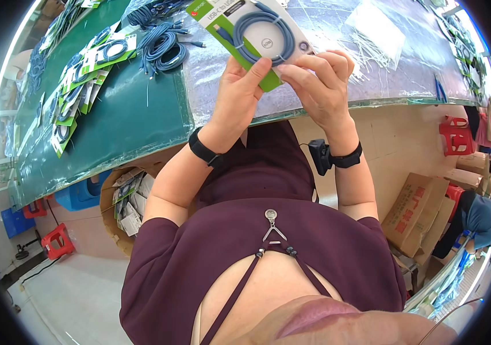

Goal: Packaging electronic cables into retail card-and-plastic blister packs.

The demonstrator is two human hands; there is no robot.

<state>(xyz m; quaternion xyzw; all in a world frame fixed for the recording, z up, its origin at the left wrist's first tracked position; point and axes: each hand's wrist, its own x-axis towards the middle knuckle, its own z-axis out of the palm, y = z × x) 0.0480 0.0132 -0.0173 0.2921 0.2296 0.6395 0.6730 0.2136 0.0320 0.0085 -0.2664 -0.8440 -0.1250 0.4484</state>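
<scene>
My left hand (241, 91) holds a green and white packaging card (269, 84) by its lower edge, thumb on the front. A blue cable (284, 30) is coiled on the card and fastened with white ties, its connectors towards the top and left. My right hand (323, 80) meets the card's lower right side, thumb and forefinger pinched close to a white tie. What lies between those fingertips is too small to make out. Both hands are raised over the table's near edge.
Loose coiled blue cables (164, 49) lie on the green table mat (136, 109), with carded cables (76, 95) in a row further left. White ties (366, 54) are spread to the right on a clear bag. Under the table stands a carton (109, 198); cardboard boxes (412, 214) stand at right.
</scene>
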